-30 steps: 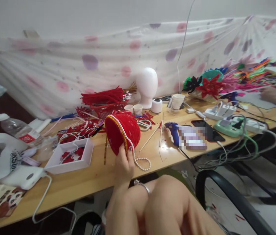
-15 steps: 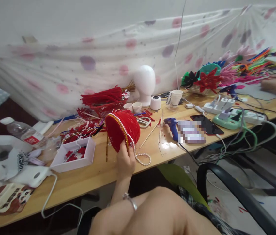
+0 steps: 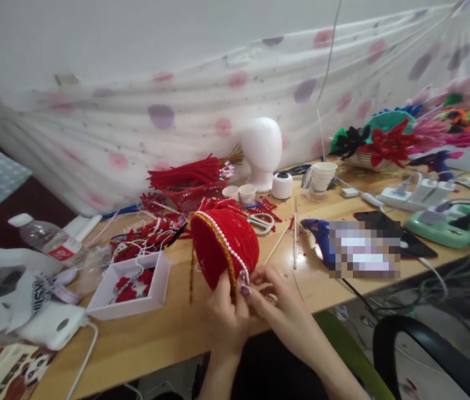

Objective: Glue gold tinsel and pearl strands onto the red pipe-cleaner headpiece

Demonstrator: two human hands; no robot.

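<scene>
A red velvet hat (image 3: 241, 236) with gold trim round its rim is held up over the table edge, its hollow side turned to the left. My left hand (image 3: 226, 314) grips the rim from below, thumb inside. A string of white pearl beads (image 3: 224, 236) runs along the rim beside the gold trim. At the rim's lower end, my right hand (image 3: 279, 294) pinches the bead string against the hat, fingers closed. The loose end of the beads is mostly hidden by that hand. Scissors (image 3: 261, 223) lie just behind the hat.
A white box (image 3: 130, 286) with red pieces stands to the left, near a plastic bottle (image 3: 51, 239). Behind are a red basket (image 3: 193, 194), a white foam head (image 3: 261, 147) and paper cups (image 3: 247, 193). A blue glue gun (image 3: 320, 239) and power strips (image 3: 447, 228) lie right.
My right hand has come in from the lower right and taken hold of the bead string at the rim. The view has shifted, so the table things appear moved.
</scene>
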